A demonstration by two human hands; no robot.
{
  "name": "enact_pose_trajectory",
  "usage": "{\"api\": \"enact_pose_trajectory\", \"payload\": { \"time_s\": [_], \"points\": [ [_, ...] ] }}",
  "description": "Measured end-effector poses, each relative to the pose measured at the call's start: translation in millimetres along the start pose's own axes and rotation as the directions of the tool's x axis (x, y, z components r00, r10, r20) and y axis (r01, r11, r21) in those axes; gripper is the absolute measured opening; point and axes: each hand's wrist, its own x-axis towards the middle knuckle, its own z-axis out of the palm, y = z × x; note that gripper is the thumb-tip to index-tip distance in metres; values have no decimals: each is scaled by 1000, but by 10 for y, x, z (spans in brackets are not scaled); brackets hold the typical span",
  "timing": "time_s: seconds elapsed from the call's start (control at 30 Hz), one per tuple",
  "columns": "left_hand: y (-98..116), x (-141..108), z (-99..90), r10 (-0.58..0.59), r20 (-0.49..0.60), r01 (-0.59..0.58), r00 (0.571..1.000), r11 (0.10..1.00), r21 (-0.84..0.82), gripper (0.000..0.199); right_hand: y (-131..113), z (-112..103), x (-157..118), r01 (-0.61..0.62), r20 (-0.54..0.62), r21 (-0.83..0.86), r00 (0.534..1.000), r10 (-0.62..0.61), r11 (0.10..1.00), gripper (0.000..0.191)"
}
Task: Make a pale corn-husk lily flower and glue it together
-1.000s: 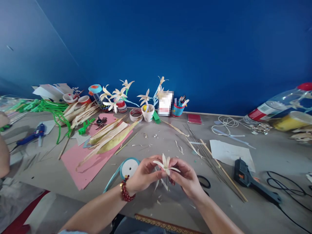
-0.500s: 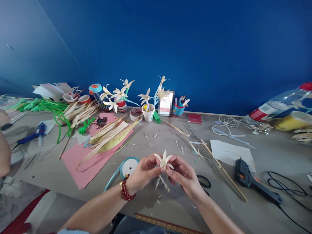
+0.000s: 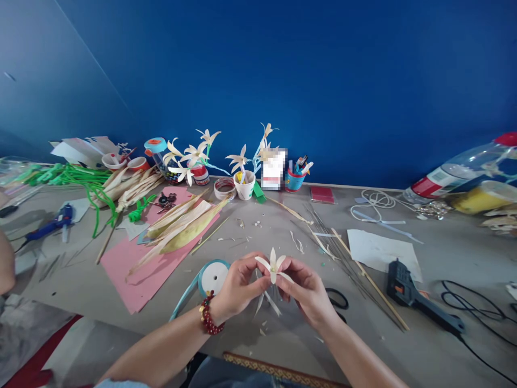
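A small white flower (image 3: 273, 268) with pointed petals is held up between both hands above the near middle of the table. My left hand (image 3: 247, 280) pinches its left side, thumb toward the petals. From the right, my right hand (image 3: 305, 285) closes on it with thumb and fingertips. Pale strips (image 3: 269, 302) show below the flower; whether they hang from it or lie on the table I cannot tell. A roll of light blue ribbon (image 3: 214, 277) lies beside my left wrist, and black scissors (image 3: 337, 299) are partly hidden behind my right hand.
Pink sheets with dried husks (image 3: 183, 223) lie at left. A black glue gun (image 3: 420, 302), its cord and thin sticks (image 3: 371, 280) are at right. White flowers (image 3: 196, 155) stand in cups at the back. Another person's arm (image 3: 6, 264) shows at the left edge.
The flower's face has tilted a little and its petals show more fully. My fingers have shifted slightly around it, and both hands still hold it. The other person's arm has moved slightly.
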Motion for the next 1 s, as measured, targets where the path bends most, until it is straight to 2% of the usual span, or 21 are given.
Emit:
{"api": "enact_pose_trajectory", "payload": {
  "time_s": [0.2, 0.37, 0.5, 0.8, 1.0],
  "points": [
    [37, 18, 17, -82, 28, 86, 996, 984, -154, 25, 53, -30, 0, -49, -55, 57, 997, 53, 997, 35],
    [-32, 9, 26, -237, 48, 240, 970, 918, -316, 22, 94, -56, 8, -114, -60, 124, 991, 122, 986, 35],
    [-63, 2, 15, -277, 76, 285, 958, 881, -378, 23, 82, -46, 12, -155, -61, 132, 985, 164, 979, 40],
    [-48, 5, -21, -368, 145, 391, 919, 787, -477, 20, 73, -63, -14, -65, -4, -51, 998, 65, 997, 39],
    [-7, 3, -2, -326, 139, 353, 935, 819, -453, 22, 10, -35, -24, -17, 35, -137, 999, 22, 990, 39]
  ]
}}
